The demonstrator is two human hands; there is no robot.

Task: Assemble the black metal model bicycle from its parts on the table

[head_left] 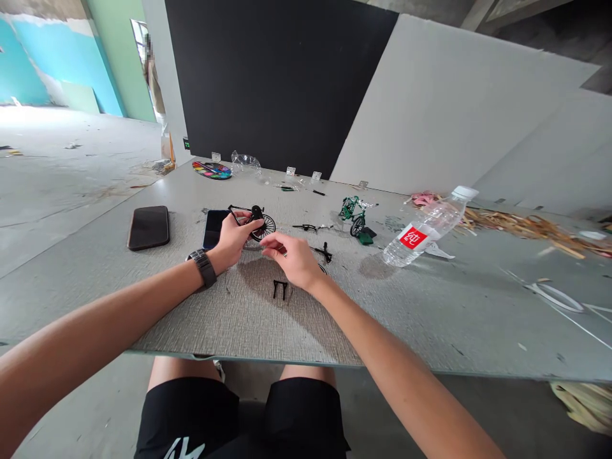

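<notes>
My left hand (234, 236) is closed on a small black model bicycle frame (242, 209), which has a spoked wheel (268, 224) at its right end. Just right of the wheel, my right hand (292, 258) has its thumb and fingertips pinched together; whatever lies between them is too small to name. Nearer to me on the table lies a black forked part (280, 289). Beyond my right hand are a thin dark part (306, 227) and another black part (325, 252). A curved edge of something round shows partly behind my right wrist.
A green model bicycle (354, 213) and a water bottle (430, 227) stand to the right. Two phones (149, 227) (215, 228) lie left. A paint palette (211, 169) and clear plastic (246, 162) are near the panel. A person (153, 80) stands far left.
</notes>
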